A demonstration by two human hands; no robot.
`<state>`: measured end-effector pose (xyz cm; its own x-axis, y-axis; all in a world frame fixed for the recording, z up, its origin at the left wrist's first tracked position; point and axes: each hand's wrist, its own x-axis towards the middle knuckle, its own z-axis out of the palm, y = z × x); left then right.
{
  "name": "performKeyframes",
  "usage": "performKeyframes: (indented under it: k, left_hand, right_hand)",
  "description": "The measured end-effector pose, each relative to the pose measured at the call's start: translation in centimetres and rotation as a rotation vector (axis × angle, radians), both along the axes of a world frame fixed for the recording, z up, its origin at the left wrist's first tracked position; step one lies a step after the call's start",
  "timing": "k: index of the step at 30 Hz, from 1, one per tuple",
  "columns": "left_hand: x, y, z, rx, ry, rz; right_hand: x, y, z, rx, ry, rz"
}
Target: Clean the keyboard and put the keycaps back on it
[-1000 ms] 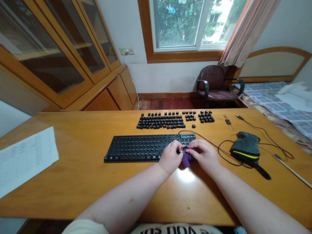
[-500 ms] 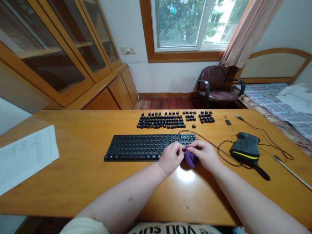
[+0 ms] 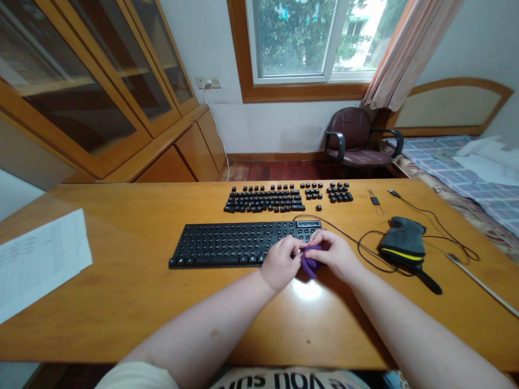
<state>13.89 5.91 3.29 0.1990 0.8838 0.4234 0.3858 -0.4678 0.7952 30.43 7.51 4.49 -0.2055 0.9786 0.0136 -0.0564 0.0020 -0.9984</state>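
A black keyboard [image 3: 227, 243] with most of its keycaps off lies flat on the desk, its long bottom-row keys still on. Over its right end, my right hand [image 3: 334, 255] grips a bunched purple cloth [image 3: 310, 262]. My left hand [image 3: 283, 261] is closed in a pinch right beside the cloth; something small and dark seems to be between its fingertips, too hidden to name. Behind the keyboard, the loose black keycaps [image 3: 263, 201] are laid out in rows like a keyboard layout.
On the right lie a keycap puller [image 3: 375, 201], a grey brush mitt [image 3: 403, 240] with a yellow stripe, the coiled keyboard cable [image 3: 371, 265] and a thin white stick [image 3: 482, 281]. Paper sheets [image 3: 44, 259] rest at the left. A chair [image 3: 352, 132] stands beyond the desk.
The view has shifted slightly, so everything sits a little further left. My right fingers have shifted on the purple cloth, which is folded differently; both hands stay together.
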Motion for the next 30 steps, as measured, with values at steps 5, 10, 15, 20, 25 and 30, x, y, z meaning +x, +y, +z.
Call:
performKeyframes:
  k: [5,10,15,20,25,30]
  left_hand:
    - [0.1,-0.1,0.0,-0.009,-0.029,-0.010]
    - [0.8,0.3,-0.4,-0.230,-0.366,-0.024]
    - [1.0,0.9,0.0,-0.290,-0.503,0.000]
    - [1.0,1.1,0.1,-0.498,-0.672,-0.049]
    - [0.9,1.3,0.1,-0.560,-0.682,-0.053]
    - [1.2,1.1,0.1,-0.614,-0.714,-0.100]
  right_hand:
    - [0.0,0.0,0.2,-0.087,-0.021,-0.044]
    - [0.1,0.4,0.0,-0.155,0.050,-0.214]
    - [0.4,0.6,-0.4,-0.036,-0.009,-0.411]
    - [0.3,0.2,-0.3,0.170,-0.077,-0.284]
    - [0.2,-0.1,-0.5,0.424,-0.219,-0.109]
    - [0.1,0.0,-0.6,0.349,-0.171,-0.205]
